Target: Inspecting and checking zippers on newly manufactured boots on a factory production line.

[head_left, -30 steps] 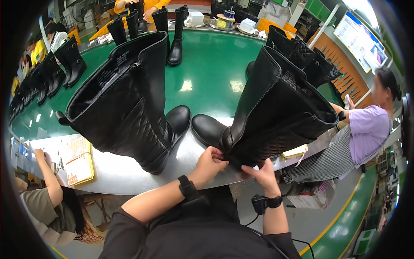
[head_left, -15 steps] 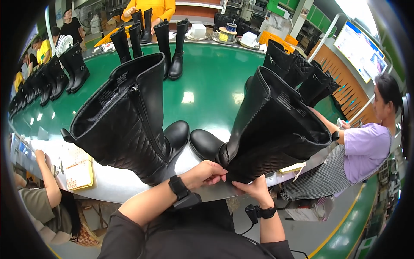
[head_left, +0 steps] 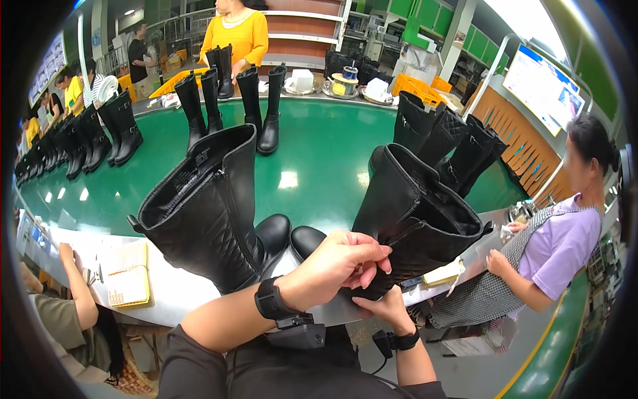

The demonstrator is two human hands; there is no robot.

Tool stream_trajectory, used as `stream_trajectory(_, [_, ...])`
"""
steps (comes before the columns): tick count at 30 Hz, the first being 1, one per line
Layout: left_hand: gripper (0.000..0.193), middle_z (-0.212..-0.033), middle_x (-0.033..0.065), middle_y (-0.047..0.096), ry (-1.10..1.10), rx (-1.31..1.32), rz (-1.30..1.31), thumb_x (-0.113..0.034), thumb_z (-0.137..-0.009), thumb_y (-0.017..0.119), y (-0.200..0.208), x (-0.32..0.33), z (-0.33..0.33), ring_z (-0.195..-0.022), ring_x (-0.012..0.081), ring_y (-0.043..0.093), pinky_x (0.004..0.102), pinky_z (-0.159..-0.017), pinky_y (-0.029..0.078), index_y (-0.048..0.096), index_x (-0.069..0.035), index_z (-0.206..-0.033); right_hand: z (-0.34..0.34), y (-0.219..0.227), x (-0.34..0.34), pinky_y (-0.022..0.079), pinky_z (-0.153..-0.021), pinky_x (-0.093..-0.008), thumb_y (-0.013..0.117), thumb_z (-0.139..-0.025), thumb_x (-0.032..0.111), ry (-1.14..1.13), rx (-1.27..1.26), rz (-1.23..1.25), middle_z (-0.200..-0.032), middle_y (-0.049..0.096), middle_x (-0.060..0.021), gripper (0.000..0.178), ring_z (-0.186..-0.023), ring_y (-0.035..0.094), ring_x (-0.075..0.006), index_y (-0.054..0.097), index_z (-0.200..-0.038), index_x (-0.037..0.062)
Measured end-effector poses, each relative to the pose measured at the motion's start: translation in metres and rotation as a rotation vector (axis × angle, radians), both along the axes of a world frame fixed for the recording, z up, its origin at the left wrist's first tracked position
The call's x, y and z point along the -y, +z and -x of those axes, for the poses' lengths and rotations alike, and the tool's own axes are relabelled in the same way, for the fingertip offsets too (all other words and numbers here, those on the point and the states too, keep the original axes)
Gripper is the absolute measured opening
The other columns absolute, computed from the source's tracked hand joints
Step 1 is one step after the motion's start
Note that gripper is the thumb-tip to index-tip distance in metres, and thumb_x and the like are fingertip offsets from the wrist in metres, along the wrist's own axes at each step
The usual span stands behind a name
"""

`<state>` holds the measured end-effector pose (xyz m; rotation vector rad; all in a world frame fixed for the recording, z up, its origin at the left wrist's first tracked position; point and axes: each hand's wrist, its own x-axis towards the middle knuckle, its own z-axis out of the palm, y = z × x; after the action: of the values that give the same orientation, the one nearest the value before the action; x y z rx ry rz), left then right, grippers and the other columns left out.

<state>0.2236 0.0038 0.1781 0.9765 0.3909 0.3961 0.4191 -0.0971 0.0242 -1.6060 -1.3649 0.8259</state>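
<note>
A tall black boot (head_left: pixel 399 199) with a quilted panel stands in front of me, its toe toward the left. At its side zip, my left hand (head_left: pixel 342 266) is closed in a pinch; the fingertips cover what looks like the zipper pull. My right hand (head_left: pixel 385 307) grips the low part of the same boot, thumb on the near side and other fingers largely hidden. Left of it a matching black boot (head_left: pixel 212 213) stands upright with its zip facing inward, touched by neither hand.
More black boots (head_left: pixel 458 139) stand at the right, others (head_left: pixel 262 110) farther back, and a long row (head_left: pixel 83 143) at the left. A notepad (head_left: pixel 129 274) lies on the metal edge of the green table (head_left: pixel 312 133). Co-workers are at the left, right and far side.
My left hand has moved up along the boot's zip, still pinching. The right hand keeps its place low on the boot. The person at the right has lowered an arm.
</note>
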Motion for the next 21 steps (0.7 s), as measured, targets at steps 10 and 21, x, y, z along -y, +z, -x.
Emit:
stream_trajectory(10, [0.028,-0.056,-0.0021,0.054,-0.007,-0.093,-0.283,-0.031,-0.094,0.059,-0.011,-0.003,-0.011,-0.048,0.0029,0.044,0.0187,-0.046,0.031,0.068,-0.006,-0.084,0.017,0.214,0.018,0.024,-0.108,-0.0488,0.070,-0.067,0.024,-0.277,1.078,-0.700,-0.102,0.063,-0.0121,0.044,-0.099,0.057,-0.0280,0.064,-0.106,0.0039])
stream_trajectory(21, [0.029,-0.054,-0.0020,0.054,0.042,-0.066,-0.230,-0.030,-0.093,0.059,-0.007,-0.010,-0.017,-0.046,0.0045,0.045,0.0196,-0.047,0.032,0.067,-0.005,-0.082,0.012,0.215,-0.015,0.040,-0.086,-0.0363,0.075,-0.069,0.013,-0.165,1.091,-0.874,-0.087,0.058,-0.0070,0.048,-0.084,0.056,-0.0206,0.063,-0.115,0.0068])
